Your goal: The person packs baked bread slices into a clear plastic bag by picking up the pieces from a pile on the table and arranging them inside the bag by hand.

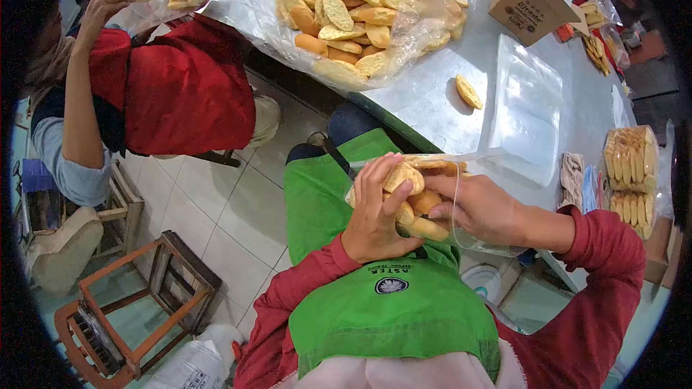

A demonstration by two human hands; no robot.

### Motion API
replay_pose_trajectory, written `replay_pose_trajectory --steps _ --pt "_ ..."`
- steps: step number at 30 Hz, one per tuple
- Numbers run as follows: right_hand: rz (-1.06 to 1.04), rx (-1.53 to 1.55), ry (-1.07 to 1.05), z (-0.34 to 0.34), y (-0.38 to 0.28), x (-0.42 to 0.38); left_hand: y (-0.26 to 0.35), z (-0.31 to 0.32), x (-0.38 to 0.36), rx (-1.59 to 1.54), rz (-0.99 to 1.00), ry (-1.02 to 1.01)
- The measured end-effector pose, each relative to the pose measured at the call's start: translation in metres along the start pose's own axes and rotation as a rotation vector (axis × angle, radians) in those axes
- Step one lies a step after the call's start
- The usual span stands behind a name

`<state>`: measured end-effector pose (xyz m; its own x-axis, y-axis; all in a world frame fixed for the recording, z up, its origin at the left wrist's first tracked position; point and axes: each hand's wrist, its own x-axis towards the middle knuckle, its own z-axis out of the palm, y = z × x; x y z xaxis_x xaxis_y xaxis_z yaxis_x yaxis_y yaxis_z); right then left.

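A clear plastic bag point(484, 225) with several bread pieces point(425, 227) in it lies over the green apron point(425, 310). My left hand point(382, 212) is wrapped round the bag's outside, its fingers curved over the bread. Inside the bag's mouth is my right hand point(476, 205), its thumb and fingers closed on a brown bread piece point(424, 202). On the metal table, just beyond my hands, one loose bread piece point(468, 92) lies by itself.
A big open bag of bread point(346, 21) covers the table's far part. Flat plastic bags point(526, 108), a cardboard box point(532, 1) and packed bread point(629, 166) are at right. At left a co-worker in a red apron point(180, 90) sits holding a bag; a wooden stool point(137, 302) stands below.
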<state>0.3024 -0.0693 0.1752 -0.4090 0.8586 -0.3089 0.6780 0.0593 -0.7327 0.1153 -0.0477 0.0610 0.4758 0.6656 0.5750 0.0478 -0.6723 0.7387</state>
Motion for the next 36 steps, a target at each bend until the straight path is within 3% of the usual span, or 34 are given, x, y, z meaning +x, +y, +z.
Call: replay_pose_trajectory --steps 3,9,21,24,27,30,36 --pt "0.075 0.023 -0.047 -0.009 -0.012 -0.001 0.002 -0.003 0.002 -0.004 0.007 -0.009" --pt "-0.202 -0.138 0.053 -0.01 0.002 0.001 0.001 -0.004 0.001 0.003 0.016 -0.035" --pt "-0.166 -0.403 -0.136 -0.011 -0.015 0.002 0.001 -0.011 0.004 -0.04 -0.011 -0.035" --pt "-0.307 -0.48 -0.074 -0.014 -0.019 0.002 0.004 -0.012 0.005 -0.029 0.003 -0.062" --pt "-0.302 -0.536 0.015 -0.016 -0.018 0.0 0.003 -0.011 0.003 -0.037 -0.003 -0.034" --pt "-0.304 -0.499 0.014 -0.02 -0.018 0.002 0.004 -0.013 0.002 -0.046 -0.016 -0.04" --pt "-0.429 -0.735 -0.071 -0.015 -0.011 -0.005 0.003 -0.014 0.002 -0.036 -0.01 -0.051"
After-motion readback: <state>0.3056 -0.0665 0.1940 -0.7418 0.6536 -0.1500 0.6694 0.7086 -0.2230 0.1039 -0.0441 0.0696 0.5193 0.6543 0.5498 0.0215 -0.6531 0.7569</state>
